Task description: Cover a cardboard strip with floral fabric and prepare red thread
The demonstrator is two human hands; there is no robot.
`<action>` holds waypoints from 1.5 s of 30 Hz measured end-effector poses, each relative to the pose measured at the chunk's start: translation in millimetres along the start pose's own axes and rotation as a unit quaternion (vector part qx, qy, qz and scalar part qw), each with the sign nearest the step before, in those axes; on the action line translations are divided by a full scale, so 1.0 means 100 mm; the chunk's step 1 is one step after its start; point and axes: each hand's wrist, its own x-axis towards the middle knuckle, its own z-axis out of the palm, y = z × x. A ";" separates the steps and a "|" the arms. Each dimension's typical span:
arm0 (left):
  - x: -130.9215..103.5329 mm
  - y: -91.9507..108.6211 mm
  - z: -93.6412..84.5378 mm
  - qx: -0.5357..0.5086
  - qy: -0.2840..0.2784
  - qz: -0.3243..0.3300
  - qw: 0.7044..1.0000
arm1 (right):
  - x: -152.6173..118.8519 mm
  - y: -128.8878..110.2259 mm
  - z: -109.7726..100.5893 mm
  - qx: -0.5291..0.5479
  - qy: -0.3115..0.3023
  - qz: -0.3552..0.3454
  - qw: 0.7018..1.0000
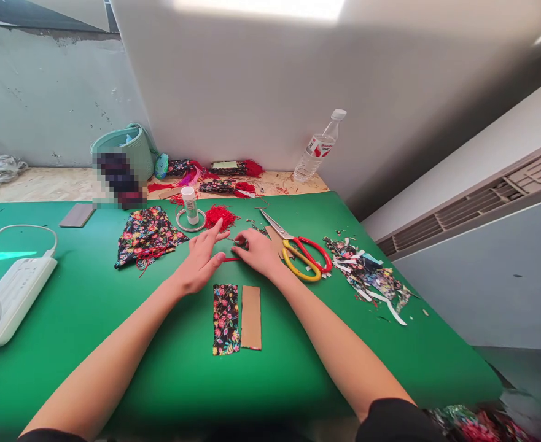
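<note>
My left hand is over the green mat with its fingers stretched out and thumb apart, beside a pile of red beads or threads. My right hand has its fingers curled together in a pinch; what they hold, if anything, is too small to make out. A short red strip lies between my hands. Nearer to me, a black floral fabric piece and a brown cardboard rectangle lie side by side. Scissors with one red and one yellow handle rest right of my right hand.
Fabric and paper scraps lie on the right. A glue stick stands inside a ring-shaped roll, near folded floral cloth. Behind are tasselled floral pieces, a water bottle and a green basket. A power strip sits left.
</note>
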 end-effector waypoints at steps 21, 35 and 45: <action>0.04 -0.07 0.12 -0.127 0.011 -0.018 0.992 | -0.10 -0.12 0.06 0.088 0.053 -0.129 0.986; 0.06 -0.27 0.05 0.071 0.071 -0.001 0.995 | -0.24 -0.09 -0.09 0.105 0.111 -0.130 0.980; 0.06 -0.37 -0.02 0.142 0.089 0.003 0.986 | -0.23 0.02 -0.19 0.127 0.158 -0.093 0.975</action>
